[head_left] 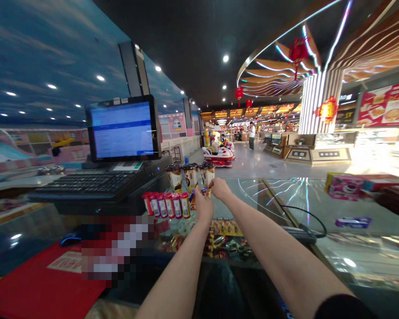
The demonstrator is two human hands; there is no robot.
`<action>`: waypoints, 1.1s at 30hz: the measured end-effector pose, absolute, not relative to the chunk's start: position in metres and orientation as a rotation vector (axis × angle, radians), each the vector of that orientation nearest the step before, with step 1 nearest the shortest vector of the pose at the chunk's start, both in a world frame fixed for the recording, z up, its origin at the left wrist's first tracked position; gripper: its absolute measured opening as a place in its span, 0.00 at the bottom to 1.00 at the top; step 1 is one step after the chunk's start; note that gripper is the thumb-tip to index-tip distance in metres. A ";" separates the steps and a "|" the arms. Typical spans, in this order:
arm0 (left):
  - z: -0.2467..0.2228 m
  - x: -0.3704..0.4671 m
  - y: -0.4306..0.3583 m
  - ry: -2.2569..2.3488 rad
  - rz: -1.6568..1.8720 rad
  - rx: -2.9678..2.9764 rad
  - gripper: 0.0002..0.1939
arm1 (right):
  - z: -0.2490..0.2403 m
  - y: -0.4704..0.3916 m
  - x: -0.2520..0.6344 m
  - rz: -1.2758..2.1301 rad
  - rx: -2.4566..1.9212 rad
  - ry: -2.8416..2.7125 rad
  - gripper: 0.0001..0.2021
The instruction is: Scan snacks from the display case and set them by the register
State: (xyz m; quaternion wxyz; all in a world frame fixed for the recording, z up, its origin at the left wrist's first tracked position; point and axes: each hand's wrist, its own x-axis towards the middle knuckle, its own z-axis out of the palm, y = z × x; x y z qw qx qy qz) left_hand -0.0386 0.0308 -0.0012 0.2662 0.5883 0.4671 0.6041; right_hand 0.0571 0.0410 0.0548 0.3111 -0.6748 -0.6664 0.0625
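Observation:
On the glass counter, my left hand reaches forward with its fingers closed around a small, colourful packaged item beside the row of tubes. My right hand is just right of it, its fingers pinched near the rightmost cup; what they hold is too small to make out. Several cups with dark lids stand in a row behind my hands. To the left, several small red and purple tubes stand side by side.
A monitor and black keyboard stand at the left, above a red mat and mouse. A black cable device, purple packet and pink box lie right. A person stands far back.

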 end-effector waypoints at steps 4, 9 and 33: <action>0.001 -0.036 0.032 1.333 1.592 1.568 0.35 | 0.057 0.034 0.077 0.144 -1.806 -1.743 0.15; 0.004 -0.037 0.030 1.395 1.555 1.654 0.33 | 0.059 0.020 0.107 0.125 -1.849 -1.714 0.17; 0.019 -0.027 0.025 1.171 1.413 1.904 0.22 | 0.047 -0.092 0.246 0.002 -1.998 -1.494 0.17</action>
